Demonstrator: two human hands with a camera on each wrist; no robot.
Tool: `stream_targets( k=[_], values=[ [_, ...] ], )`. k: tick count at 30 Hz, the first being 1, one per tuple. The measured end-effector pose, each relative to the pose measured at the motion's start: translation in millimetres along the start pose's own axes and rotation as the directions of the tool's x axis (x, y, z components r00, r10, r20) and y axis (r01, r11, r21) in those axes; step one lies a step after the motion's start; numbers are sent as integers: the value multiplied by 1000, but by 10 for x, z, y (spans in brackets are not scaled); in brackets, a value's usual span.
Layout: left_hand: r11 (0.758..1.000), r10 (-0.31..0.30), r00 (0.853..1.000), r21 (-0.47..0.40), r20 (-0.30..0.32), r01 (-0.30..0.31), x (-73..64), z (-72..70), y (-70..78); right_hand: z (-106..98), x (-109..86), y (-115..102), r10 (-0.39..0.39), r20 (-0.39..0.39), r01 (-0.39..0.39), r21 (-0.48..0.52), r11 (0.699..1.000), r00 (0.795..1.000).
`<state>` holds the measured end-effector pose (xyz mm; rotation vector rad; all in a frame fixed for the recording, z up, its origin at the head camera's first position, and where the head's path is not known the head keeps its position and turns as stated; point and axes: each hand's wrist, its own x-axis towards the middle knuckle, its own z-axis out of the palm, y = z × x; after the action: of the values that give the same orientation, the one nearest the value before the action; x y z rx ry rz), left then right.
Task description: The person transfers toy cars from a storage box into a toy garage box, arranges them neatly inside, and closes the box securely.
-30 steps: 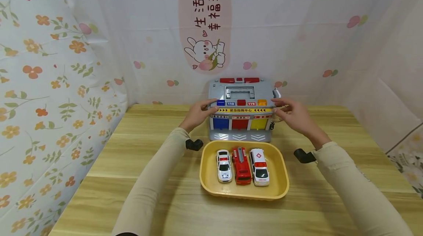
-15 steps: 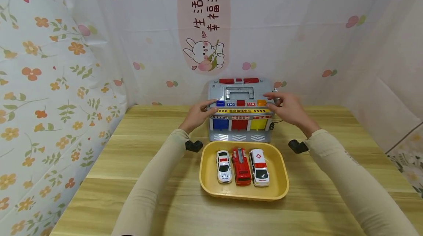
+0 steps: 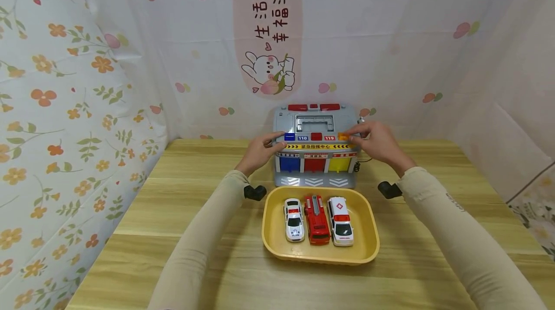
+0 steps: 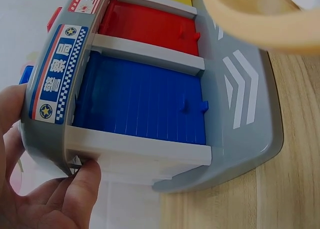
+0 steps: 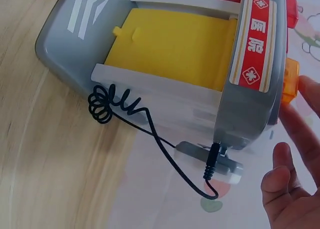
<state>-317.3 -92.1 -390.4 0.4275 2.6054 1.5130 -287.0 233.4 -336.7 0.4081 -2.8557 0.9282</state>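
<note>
A grey toy rescue station (image 3: 284, 119) stands on the table with blue (image 4: 145, 99), red (image 4: 150, 29) and yellow (image 5: 170, 41) garage doors down. My left hand (image 3: 258, 152) grips its left roof corner: in the left wrist view, a finger lies near the blue light button and the thumb is tucked under the eave. At the opposite end, my right hand (image 3: 379, 143) touches the orange light button (image 5: 290, 81) with a fingertip, its other fingers extended and thumb apart from the station. A black coiled cord (image 5: 172, 161) hangs from that end beside a grey handset (image 5: 192, 151).
Before the station sits a yellow tray (image 3: 321, 258) bearing a white police car (image 3: 294, 225), a red fire truck (image 3: 318, 223) and a white ambulance (image 3: 342, 228). A patterned curtain (image 3: 195, 74) rises behind the wooden table (image 3: 186, 175).
My right hand has moved left from the station's right end onto the orange button. My left hand keeps its place at the left corner.
</note>
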Motion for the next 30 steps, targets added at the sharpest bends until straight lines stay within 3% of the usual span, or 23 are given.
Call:
stream_targets(
  k=[8,15,30],
  values=[
    [1000,17,1000,-22,-1,-17,41,69,6,-56,72,60,-13,-1,13,-17,1000,1000],
    [999,49,999,-10,-5,-49,17,46,-35,-80,191,45,-88,92,92,-32,995,992],
    [1000,13,1000,-5,-6,-13,-28,30,-23,-49,139,52,-86,80,84,21,996,993]
  ],
)
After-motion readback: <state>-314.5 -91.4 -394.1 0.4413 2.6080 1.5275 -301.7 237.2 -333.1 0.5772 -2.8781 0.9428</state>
